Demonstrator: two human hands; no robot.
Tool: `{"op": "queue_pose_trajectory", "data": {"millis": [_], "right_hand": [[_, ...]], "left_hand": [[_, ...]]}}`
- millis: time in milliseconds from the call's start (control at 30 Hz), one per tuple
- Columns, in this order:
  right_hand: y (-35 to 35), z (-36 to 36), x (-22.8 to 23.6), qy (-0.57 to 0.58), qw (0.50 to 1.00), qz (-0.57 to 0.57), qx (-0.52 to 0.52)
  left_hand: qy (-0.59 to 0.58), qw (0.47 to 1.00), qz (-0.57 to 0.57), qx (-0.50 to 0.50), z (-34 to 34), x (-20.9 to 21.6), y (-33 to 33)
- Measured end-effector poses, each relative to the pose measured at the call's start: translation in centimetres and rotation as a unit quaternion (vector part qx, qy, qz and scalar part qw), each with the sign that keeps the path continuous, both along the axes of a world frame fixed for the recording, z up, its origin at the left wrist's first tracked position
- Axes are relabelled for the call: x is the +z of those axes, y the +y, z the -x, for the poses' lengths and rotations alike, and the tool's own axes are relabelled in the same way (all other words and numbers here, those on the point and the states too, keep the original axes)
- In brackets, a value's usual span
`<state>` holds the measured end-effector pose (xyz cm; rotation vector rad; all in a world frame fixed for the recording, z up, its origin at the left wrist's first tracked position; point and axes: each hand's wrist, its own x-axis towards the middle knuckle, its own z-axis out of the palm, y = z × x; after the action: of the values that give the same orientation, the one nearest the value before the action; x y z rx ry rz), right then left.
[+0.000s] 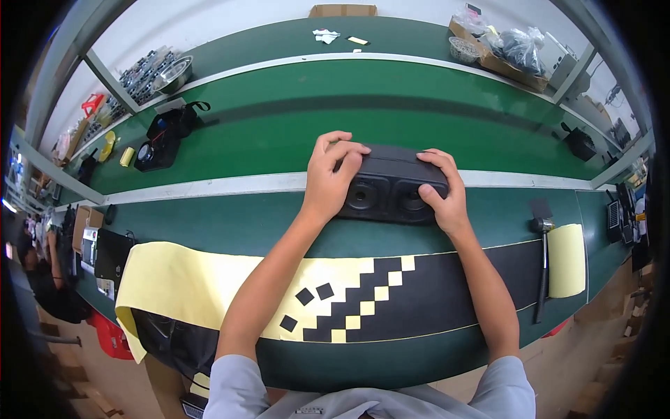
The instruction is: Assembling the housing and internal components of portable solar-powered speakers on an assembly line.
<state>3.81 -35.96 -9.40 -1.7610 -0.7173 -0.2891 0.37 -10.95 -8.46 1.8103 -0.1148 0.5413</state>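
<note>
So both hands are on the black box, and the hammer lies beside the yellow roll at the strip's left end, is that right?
Not quite: the head view shows the hammer beside the yellow roll at the right end of the strip. The left hand and right hand are indeed on the black box.

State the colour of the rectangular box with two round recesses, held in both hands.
The rectangular box is black, seen best in the head view.

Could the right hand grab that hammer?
Probably, if it lets go first: the right hand is holding the black box, but nothing seems to cover the hammer.
</note>
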Motion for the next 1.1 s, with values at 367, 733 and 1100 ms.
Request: {"op": "queue_pose_trajectory", "data": {"millis": [367, 733, 1100], "right_hand": [[0.0, 0.1, 0.7, 0.041, 0.999, -0.023, 0.005], [-1.4, -0.5, 3.1, 0.067, 0.992, 0.089, 0.059], [-1.0, 0.0, 2.1, 0.046, 0.995, 0.084, 0.04]], "left_hand": [[0.011, 0.995, 0.009, -0.097, 0.6, -0.4, 1.4], [0.099, 0.978, 0.142, -0.117, 1.1, 0.4, 0.4], [-0.054, 0.997, 0.002, -0.058, 1.2, -1.2, 0.9]]}}
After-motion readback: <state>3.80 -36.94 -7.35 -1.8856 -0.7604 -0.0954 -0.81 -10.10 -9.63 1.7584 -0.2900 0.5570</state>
